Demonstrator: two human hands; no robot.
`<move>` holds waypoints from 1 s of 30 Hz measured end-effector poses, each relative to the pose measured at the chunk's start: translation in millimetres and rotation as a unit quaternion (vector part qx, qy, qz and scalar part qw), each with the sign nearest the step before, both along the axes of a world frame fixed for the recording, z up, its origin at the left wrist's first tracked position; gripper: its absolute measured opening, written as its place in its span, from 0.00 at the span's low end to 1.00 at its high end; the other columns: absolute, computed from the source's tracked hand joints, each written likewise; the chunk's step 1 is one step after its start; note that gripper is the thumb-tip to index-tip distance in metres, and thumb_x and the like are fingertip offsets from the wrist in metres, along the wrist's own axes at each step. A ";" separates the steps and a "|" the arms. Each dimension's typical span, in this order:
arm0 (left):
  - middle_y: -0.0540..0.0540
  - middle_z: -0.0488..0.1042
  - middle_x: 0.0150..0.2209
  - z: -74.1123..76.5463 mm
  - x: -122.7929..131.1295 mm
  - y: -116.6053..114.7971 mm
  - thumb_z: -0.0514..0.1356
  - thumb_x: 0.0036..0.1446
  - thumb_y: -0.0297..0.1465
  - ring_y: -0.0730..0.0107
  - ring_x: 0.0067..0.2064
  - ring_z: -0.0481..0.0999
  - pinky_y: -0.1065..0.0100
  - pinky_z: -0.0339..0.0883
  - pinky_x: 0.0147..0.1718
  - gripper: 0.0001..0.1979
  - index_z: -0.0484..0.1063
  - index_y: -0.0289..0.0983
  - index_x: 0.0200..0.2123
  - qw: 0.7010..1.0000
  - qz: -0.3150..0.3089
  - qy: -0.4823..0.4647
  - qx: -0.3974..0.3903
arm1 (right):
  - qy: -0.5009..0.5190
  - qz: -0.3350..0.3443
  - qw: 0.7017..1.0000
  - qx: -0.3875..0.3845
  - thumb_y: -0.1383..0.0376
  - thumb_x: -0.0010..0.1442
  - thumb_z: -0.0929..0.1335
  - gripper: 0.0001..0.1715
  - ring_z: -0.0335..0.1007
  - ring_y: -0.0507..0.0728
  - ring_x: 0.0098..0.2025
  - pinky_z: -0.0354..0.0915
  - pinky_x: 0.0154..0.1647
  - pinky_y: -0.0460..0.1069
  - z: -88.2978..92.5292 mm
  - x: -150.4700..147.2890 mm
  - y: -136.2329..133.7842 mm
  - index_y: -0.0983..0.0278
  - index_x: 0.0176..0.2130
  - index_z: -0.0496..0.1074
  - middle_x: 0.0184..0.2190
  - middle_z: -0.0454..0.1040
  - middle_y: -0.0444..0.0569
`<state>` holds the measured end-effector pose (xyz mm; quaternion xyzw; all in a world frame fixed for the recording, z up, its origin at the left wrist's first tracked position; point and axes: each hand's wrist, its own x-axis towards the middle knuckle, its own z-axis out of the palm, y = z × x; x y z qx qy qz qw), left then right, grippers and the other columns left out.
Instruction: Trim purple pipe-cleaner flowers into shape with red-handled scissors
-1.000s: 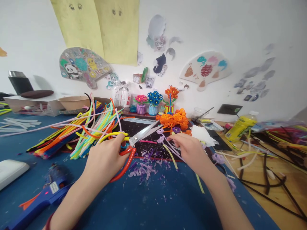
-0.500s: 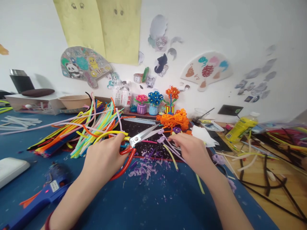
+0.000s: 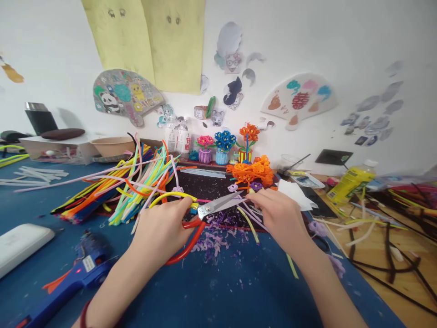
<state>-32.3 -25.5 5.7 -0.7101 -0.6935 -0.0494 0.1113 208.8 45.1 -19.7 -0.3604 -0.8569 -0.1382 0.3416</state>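
In the head view, my left hand (image 3: 167,228) is curled firmly round the red-and-yellow handles of a pair of scissors (image 3: 206,210), the blades parted only a little and pointing right. A second ago they stood wider and reached farther toward the orange pipe-cleaner flowers (image 3: 254,172); now they lie lower and farther right, with their tips just beside my right fingertips. My right hand (image 3: 278,212) has barely moved over the table. Its thumb and fingers are drawn together, but I cannot tell what, if anything, is between them.

A small lavender flower (image 3: 233,187) sits just beyond the blades, near my right fingertips; the blades partly cover the lavender pieces around it, and I can't tell whether they touch. Purple clippings (image 3: 213,239) lie scattered on the near side of the black tray (image 3: 201,184), as they did before. To the left the bundle of pipe cleaners (image 3: 136,182) stays put, with the blue glue gun (image 3: 80,273) nearer. On the far side, the three potted flowers (image 3: 222,157) stand unchanged. Everything sits slightly farther right in my sight, since my head has turned a little left.
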 end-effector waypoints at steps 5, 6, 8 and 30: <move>0.45 0.79 0.30 -1.1 0.8 0.6 0.50 0.54 0.36 0.54 0.34 0.79 0.68 0.48 0.21 0.10 0.69 0.43 0.35 1.000 0.003 0.001 -0.004 | 0.011 0.007 1.000 0.003 0.80 0.56 0.57 0.22 0.65 0.56 0.29 0.59 0.33 0.49 1.0 1.0 -0.2 0.65 0.36 0.75 0.27 0.74 0.49; 0.45 0.79 0.29 -1.0 0.6 0.7 0.50 0.54 0.37 0.54 0.34 0.79 0.68 0.49 0.21 0.10 0.69 0.43 0.35 1.000 0.004 0.003 -0.004 | 0.012 0.007 1.000 0.004 0.80 0.55 0.57 0.22 0.65 0.56 0.30 0.59 0.33 0.49 1.1 1.7 -0.1 0.64 0.36 0.75 0.27 0.74 0.49; 0.45 0.79 0.29 -0.5 -0.3 0.6 0.51 0.54 0.38 0.54 0.34 0.79 0.68 0.50 0.21 0.10 0.69 0.42 0.34 1.000 0.007 0.008 -0.001 | 0.010 0.006 1.000 0.008 0.80 0.55 0.57 0.22 0.65 0.56 0.30 0.58 0.33 0.49 1.2 3.1 0.3 0.64 0.36 0.75 0.27 0.74 0.49; 0.45 0.79 0.29 0.2 0.3 0.0 0.51 0.53 0.37 0.50 0.35 0.79 0.66 0.55 0.23 0.10 0.70 0.43 0.35 1.000 0.009 0.025 0.012 | -0.020 -0.021 1.000 -0.011 0.80 0.56 0.59 0.22 0.67 0.56 0.33 0.58 0.35 0.49 -0.2 2.1 1.9 0.63 0.38 0.75 0.31 0.75 0.49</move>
